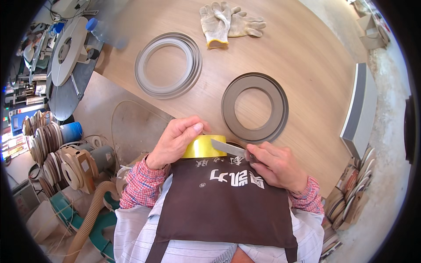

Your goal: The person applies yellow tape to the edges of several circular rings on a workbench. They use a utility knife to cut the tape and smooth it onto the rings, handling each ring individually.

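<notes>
My left hand [177,136] is closed on a roll of shiny yellow tape [201,147], with the thumb and fingertips meeting at its upper edge. In my right hand [274,164] is a knife [228,149] with a broad flat metal blade. Its blade points left and overlaps the right part of the tape roll; I cannot tell whether they touch. My fingers hide most of the handle. Both hands are in front of my dark apron, at the near edge of the wooden table [307,87]. Just beyond them lies a brown coil of strip [230,118].
A light grey coil of strip [147,81] lies further left on the table, with a pair of work gloves [230,24] at the far side. A clear bottle with a blue cap [105,33] is at the far left. A grey-white panel [362,109] stands at right. Stacked coils and a ribbed hose [87,219] are at left.
</notes>
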A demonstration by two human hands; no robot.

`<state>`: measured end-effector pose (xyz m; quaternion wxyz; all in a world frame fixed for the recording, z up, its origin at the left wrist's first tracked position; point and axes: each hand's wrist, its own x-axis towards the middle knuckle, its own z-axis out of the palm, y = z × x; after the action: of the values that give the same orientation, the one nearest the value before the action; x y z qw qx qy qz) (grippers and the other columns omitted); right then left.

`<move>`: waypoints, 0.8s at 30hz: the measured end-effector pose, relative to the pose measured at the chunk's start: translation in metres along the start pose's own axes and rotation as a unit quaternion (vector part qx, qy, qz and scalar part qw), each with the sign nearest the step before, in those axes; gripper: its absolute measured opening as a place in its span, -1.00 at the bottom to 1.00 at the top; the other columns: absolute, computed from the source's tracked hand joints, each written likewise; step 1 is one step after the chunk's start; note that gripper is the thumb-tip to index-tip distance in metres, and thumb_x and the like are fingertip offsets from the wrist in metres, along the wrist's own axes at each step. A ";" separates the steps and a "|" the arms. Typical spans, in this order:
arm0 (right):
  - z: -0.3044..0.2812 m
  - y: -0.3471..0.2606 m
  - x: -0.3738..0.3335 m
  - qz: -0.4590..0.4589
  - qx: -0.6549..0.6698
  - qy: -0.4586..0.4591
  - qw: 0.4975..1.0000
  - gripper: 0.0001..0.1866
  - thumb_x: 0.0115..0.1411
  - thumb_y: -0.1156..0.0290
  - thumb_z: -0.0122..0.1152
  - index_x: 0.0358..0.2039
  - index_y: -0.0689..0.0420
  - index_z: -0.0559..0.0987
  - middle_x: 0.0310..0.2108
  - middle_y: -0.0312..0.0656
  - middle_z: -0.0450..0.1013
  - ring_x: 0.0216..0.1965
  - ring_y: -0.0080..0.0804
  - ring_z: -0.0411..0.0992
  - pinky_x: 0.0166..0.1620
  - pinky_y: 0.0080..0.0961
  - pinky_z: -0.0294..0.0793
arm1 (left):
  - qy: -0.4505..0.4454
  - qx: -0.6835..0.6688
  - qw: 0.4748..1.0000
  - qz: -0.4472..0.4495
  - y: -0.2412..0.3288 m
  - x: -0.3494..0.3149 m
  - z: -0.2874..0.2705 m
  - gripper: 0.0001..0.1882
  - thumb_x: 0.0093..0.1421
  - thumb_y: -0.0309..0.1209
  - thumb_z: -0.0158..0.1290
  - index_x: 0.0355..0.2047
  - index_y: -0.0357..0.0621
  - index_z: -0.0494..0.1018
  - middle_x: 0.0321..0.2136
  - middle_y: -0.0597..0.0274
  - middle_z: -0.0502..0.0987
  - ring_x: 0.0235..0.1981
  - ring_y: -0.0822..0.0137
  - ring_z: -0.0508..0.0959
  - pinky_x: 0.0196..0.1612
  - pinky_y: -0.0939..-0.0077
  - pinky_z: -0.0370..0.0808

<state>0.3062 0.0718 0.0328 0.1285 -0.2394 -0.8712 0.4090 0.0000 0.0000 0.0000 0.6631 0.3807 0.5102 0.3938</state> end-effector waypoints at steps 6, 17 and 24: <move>-0.004 -0.003 -0.003 0.007 -0.006 -0.002 1.000 -0.54 0.13 0.53 0.35 0.07 0.27 0.56 -0.27 -0.14 0.51 -0.35 -0.20 0.57 -0.32 -0.35 0.57 | 0.032 0.039 0.999 0.018 0.004 0.003 0.004 -0.70 0.52 -0.29 -0.08 -0.11 -0.28 0.54 -0.45 0.44 0.41 -0.36 0.58 0.34 -0.26 0.63 0.34; 0.004 -0.001 -0.001 0.028 0.017 0.013 0.999 -0.53 0.12 0.54 0.35 0.08 0.27 0.55 -0.24 -0.12 0.53 -0.36 -0.17 0.58 -0.32 -0.32 0.58 | 0.090 0.102 0.990 0.042 0.008 -0.004 0.014 -0.65 0.53 -0.22 -0.13 0.03 -0.24 0.49 -0.46 0.37 0.41 -0.37 0.55 0.39 -0.24 0.60 0.38; 0.015 -0.007 -0.001 0.042 -0.001 0.048 0.998 -0.52 0.11 0.55 0.36 0.08 0.27 0.54 -0.26 -0.14 0.52 -0.34 -0.18 0.58 -0.33 -0.32 0.58 | 0.134 0.117 0.982 0.057 0.009 -0.006 0.020 -0.61 0.53 -0.19 -0.13 0.12 -0.24 0.44 -0.48 0.36 0.42 -0.42 0.52 0.40 -0.30 0.57 0.37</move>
<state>0.2979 0.0574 0.0287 0.1524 -0.2955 -0.8535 0.4013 0.0168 -0.0038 0.0143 0.5159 0.4280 0.6147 0.4158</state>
